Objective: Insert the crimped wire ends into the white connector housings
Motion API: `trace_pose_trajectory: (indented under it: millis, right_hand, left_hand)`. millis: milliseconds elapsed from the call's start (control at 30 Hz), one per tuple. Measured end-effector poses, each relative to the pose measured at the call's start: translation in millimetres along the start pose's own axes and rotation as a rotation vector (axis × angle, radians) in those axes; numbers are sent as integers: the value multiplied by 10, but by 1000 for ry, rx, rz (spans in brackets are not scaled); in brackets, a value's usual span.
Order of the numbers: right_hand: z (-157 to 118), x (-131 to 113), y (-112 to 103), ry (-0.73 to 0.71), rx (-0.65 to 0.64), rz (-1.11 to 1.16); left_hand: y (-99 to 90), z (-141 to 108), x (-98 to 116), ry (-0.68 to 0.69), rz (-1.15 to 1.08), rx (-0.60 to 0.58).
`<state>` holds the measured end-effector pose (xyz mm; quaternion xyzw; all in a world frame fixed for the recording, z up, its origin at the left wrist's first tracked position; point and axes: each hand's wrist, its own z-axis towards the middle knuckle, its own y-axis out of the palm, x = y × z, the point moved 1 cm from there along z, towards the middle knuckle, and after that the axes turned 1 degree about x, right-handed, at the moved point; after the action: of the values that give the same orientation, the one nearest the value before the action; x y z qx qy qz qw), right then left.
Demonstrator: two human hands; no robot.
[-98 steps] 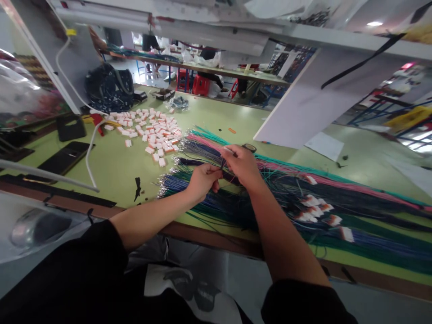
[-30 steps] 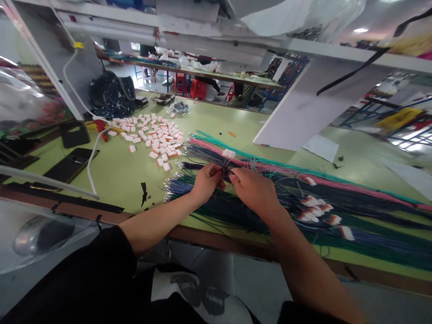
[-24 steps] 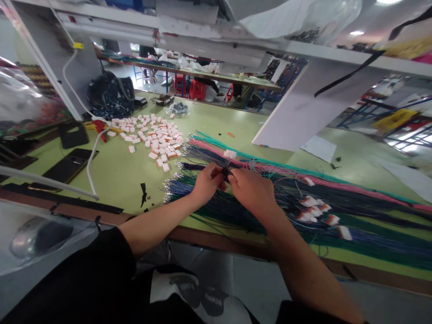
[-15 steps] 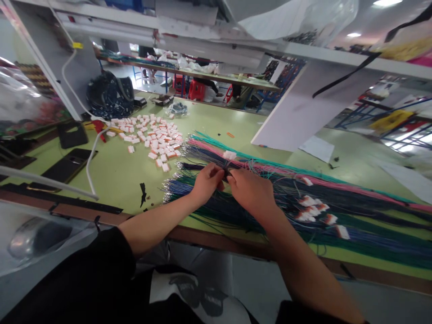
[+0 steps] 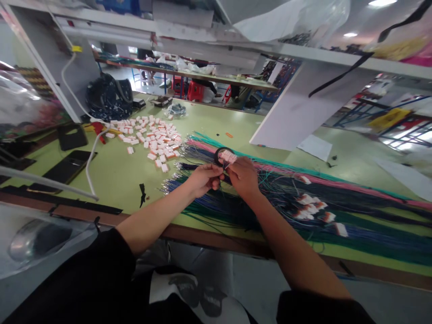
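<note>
Over the wire bundles, my left hand [image 5: 207, 177] is closed in a pinch on thin dark strands, wires or the end of tape; I cannot tell which. My right hand [image 5: 243, 176] is closed beside it, its fingers at a black tape roll [image 5: 216, 154] that stands out as a dark ring above the fingertips. A white connector [image 5: 228, 155] shows at the ring, just above my right fingers. Beneath both hands lie long bundles of green, pink, black and blue wires [image 5: 354, 189], with silvery terminals at their left ends.
Loose white-and-orange connectors [image 5: 158, 139] are heaped at the left. Several connectors on wires [image 5: 310, 207] lie right of my hands. A dark phone [image 5: 64, 171], red-handled pliers [image 5: 98, 129] and a dark patterned bag [image 5: 110, 96] are farther left. A white divider panel [image 5: 307, 108] stands behind.
The black tape roll now shows around the white connector at my fingertips. My right hand has shifted slightly left and up; the left hand's fingers have turned and stay close to it.
</note>
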<state>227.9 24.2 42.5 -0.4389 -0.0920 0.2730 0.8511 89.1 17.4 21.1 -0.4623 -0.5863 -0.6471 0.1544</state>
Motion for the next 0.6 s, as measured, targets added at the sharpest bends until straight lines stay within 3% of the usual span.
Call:
trace_pose_trajectory:
  millis: [100,233,300,467,600]
  right_hand:
    - [-50,20,90,26,163,221]
    - [-85,15,177,347,77,749]
    - [-84,8,161,457,-26,978]
    - [-45,-57,11,522,-248,1457]
    - [-6,-111,-22,665,-91,1528]
  left_hand:
    - [3,-4,37,-132,-56,-37]
    - [1,-2,15,-187,-72,-89]
    - [8,-1,-23,-128,-60,-103]
    - [42,-12,-94,129,-4,-76]
    - [54,-31,-100,302,122,-51]
